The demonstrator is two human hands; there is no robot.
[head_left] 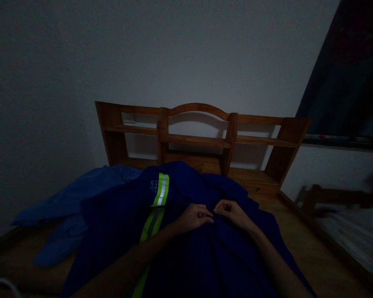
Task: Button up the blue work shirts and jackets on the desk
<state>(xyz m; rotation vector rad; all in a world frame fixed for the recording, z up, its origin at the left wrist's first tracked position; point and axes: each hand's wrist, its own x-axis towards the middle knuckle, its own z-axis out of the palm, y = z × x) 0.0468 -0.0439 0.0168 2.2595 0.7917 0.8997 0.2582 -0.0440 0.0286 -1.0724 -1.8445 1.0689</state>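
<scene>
1. Nearest to the camera, both forearms came in from the bottom edge and lay over the dark blue jacket [118,215]. It covered the middle of the wooden platform [301,244], which seemed to be a bed frame without a mattress.
2. A thin pale cable [3,283] curved at the near left corner, apart from the cloth.
3. The left hand [194,217] had its fingers curled in, with thumb and fingertips pinching a fold of the jacket.
4. The right hand [231,211] was just beside it, almost touching, and also pinched the cloth with bent fingers. I judged that the hands were so close because both gripped the same small ridge of fabric at the middle of the garment.
5. The jacket lay spread and rumpled, carried by the hard flat wood. Its yellow-green reflective stripe [161,189] ran from near to far, left of the hands, and bent over a fold.
6. Farther left, a lighter blue garment [77,194] lay crumpled, partly under the jacket's edge, so it looked put aside.
7. At the far end stood the wooden headboard shelf [195,140], against the grey wall [174,54]. Its shelves were too dark to tell what they carried.
8. At the far right, another wooden frame [329,196] was blurred.
</scene>
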